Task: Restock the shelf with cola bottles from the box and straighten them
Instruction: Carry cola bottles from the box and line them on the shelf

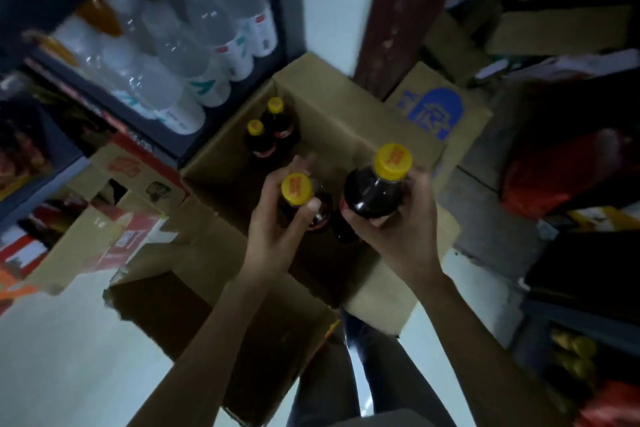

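The left hand (277,225) wraps its fingers around a yellow-capped cola bottle (304,204) above the box (346,121). The right hand (398,236) clamps a second bottle (377,191), seemingly lifted higher.

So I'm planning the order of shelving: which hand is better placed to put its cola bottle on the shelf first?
Left, probably. The left hand holds its cola bottle nearer the shelf of clear bottles at upper left. The right hand grips its bottle farther away and would have to cross over.
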The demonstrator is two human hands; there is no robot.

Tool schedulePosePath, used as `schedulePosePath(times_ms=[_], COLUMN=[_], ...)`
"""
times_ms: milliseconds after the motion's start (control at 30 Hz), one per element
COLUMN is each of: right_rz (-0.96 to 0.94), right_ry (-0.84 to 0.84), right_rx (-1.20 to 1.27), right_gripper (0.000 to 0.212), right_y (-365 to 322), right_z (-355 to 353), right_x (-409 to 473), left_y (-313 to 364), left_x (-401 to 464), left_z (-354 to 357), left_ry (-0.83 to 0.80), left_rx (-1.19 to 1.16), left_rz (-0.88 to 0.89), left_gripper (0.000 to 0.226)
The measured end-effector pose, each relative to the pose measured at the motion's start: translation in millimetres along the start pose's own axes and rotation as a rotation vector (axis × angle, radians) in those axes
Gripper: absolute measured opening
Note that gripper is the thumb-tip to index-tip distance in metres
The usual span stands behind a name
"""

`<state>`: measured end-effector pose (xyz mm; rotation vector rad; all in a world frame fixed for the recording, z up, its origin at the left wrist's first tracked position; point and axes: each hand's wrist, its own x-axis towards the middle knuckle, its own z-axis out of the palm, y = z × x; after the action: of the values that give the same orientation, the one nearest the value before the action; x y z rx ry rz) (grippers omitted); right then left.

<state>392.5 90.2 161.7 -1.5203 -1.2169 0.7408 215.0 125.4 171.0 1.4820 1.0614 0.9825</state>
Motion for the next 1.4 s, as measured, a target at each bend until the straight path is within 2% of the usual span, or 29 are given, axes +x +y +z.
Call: schedulePosePath(times_ms=[267, 367, 433, 633, 767, 867, 967, 1067, 1200, 1400], right_rz=[0.153, 0.246, 0.283, 0.34, 0.312, 0.294, 0.252, 0.229, 0.101, -0.109], right_ry=[0.358, 0.521, 0.643, 0.949, 1.125, 1.184, 1.195, 1.222, 1.255, 1.322], right_rx=[-0.126, -0.131, -0.146, -0.251, -0.225, -0.285, -0.344, -0.416, -0.428, -0.443], right_gripper=[0.065, 0.07, 0.072, 0.08, 0.075, 0.069, 0.064, 0.062, 0.061, 0.056], right_y=[-29.5, -35.2, -38.5, -54.3, -64.6, -82.7, -105.0, -131.8, -160.8, -192.1], right_z=[-110.7, -146.1, -169.8, -245.8, -295.2, -332.9, -377.6, -424.0, -489.5, -592.9], right_x=[-101.5, -150.3, -184.4, -294.1, -381.8, -444.3, -503.6, -544.9, -572.5, -577.3], left_y=[60.2, 79.7, 92.0, 134.1, 159.7, 189.3, 226.8, 267.7, 322.9, 396.2], left_x=[-8.0, -22.9, -41.6, -122.0, -190.3, -253.0, -314.0, -357.8, -391.9, -413.4], left_z=[94.1, 140.6, 175.9, 272.3, 326.3, 364.0, 399.3, 433.8, 482.0, 560.1], left_ry=[-0.295, -0.46, -0.592, -0.853, -0.957, -0.99, -0.983, -0.965, -0.942, -0.871], left_rx=[-0.014, -0.073, -0.088, -0.137, -0.147, -0.215, -0.304, -0.424, -0.557, -0.628], left_rz=[0.14, 0.11, 0.127, 0.187, 0.336, 0.401, 0.475, 0.566, 0.683, 0.863], left_gripper=[0.024, 0.028, 0.019, 0.017, 0.015, 0.012, 0.02, 0.011, 0.013, 0.02])
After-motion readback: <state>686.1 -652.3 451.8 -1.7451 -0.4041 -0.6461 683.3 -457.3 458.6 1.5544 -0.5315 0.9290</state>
